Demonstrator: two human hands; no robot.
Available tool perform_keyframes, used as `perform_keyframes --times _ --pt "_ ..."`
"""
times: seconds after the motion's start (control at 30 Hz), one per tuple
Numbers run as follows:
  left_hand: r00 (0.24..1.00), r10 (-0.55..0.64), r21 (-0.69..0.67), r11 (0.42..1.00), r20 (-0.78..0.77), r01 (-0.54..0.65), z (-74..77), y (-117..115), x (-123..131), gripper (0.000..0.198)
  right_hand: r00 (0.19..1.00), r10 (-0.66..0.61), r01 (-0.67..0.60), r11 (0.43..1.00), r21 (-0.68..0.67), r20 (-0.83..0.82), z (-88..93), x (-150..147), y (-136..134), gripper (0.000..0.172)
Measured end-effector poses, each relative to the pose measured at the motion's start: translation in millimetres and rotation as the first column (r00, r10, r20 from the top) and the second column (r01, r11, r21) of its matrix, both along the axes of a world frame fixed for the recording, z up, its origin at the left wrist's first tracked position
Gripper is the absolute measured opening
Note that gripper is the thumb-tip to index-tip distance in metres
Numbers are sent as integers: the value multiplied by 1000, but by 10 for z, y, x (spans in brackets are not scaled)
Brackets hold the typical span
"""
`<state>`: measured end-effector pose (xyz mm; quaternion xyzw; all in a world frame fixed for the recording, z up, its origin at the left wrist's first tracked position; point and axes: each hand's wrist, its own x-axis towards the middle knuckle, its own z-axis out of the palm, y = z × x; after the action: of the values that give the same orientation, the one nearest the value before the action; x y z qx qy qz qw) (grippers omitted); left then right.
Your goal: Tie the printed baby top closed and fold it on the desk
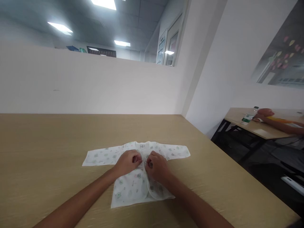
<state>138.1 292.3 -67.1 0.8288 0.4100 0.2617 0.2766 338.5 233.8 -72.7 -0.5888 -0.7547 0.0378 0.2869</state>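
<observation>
A small white baby shirt (133,186) with a pale green and grey print lies spread on the table, neck away from me and both sleeves stretched out sideways. Its front edges meet down the middle, and the right panel curves away near the hem. My left hand (129,161) pinches the fabric at the front opening, just below the collar. Close beside it, my right hand (156,164) pinches the other front edge, fingers curled. Something thin, perhaps a tie, shows between the fingertips, too small to make out.
The wooden table (47,136) meets a low white wall (95,85) at the back. To the right, past the table's edge, a second table (263,129) carries a bottle (249,115), a doll's head (265,112) and another person's arm (277,124).
</observation>
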Motion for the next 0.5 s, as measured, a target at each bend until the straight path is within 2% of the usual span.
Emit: perform_keyframes --times 0.1,0.23,0.37,0.5 --pt "999 4 7 1000 55 -4 53 -43 10 11 995 68 -59 991 120 -71 1 0 18 8" --pt "986 33 -113 993 162 -15 95 -78 35 16 969 168 -127 969 214 -182 34 -22 1 7" --pt "972 48 -248 969 228 11 48 -28 33 21 940 235 -187 961 202 -247 36 -53 -30 7" --pt "961 2 -337 937 277 95 22 19 3 26 920 248 -216 967 135 -304 34 -68 -30 6"
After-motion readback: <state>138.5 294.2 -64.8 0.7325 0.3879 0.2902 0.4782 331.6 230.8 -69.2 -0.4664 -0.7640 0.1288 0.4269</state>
